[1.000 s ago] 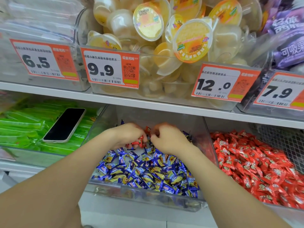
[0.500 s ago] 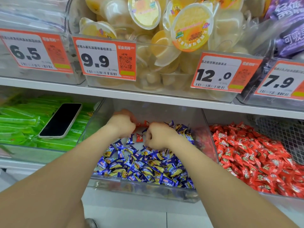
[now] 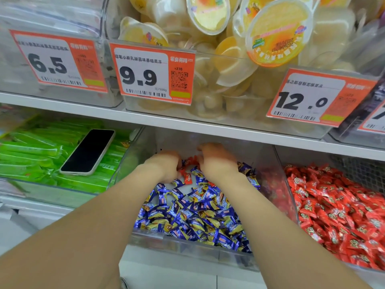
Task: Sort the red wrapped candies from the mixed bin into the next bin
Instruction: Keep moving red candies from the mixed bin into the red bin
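Picking goes best if the left hand and right hand, both curled knuckles-up deep in the mixed bin with their grip hidden, pinch only the red candies between them, leave the blue candies and cross to the next bin.

A jelly-cup bin sits on the white shelf above the mixed bin. A green-snack bin stands left of it, a red-candy bin right.

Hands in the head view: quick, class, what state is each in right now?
Left hand: fingers curled beside a red candy; grip cannot be told.
Right hand: fingertips hidden; cannot be told.
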### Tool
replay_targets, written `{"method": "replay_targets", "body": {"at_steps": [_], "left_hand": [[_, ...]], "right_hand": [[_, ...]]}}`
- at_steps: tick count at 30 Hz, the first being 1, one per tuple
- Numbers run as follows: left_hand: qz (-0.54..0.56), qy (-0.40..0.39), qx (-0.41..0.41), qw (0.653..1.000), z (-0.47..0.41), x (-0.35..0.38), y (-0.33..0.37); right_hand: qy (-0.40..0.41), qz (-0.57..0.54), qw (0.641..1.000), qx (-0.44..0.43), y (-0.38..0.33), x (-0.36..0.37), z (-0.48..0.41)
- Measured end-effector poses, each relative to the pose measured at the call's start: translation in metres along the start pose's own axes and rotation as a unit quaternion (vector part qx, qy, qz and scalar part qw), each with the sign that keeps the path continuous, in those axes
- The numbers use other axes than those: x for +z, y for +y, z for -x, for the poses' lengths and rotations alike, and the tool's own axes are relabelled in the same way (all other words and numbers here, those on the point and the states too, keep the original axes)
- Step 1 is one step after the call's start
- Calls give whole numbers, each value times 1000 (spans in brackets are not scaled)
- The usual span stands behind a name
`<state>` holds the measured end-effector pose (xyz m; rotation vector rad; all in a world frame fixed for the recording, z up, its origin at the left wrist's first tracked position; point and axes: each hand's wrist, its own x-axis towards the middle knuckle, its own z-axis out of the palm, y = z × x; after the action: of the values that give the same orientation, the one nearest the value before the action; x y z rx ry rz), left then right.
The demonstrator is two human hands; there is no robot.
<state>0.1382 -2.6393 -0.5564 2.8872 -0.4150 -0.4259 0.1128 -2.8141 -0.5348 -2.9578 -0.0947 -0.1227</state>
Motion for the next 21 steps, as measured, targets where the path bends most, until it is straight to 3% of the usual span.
{"method": "replay_targets", "body": {"at_steps": [5,11,16,19,21], "left_hand": [[-4,8,49,999,6,4,5],[20,15,86,996,6,6,0],[-33,-11,89,995,6,6,8],[-57,-16,74,996,11,1,12],[-65,-23,69,995,15,-3,13]], "right_hand": [[-110,96,988,-56,-8,14,-4],[-143,70,985,-67,-7,18,-12],[-159,-64,985,-36,1,8,-9],[-94,-194,973,81,4,-9,-4],[-58,-295,942,148,4,-22,4]]}}
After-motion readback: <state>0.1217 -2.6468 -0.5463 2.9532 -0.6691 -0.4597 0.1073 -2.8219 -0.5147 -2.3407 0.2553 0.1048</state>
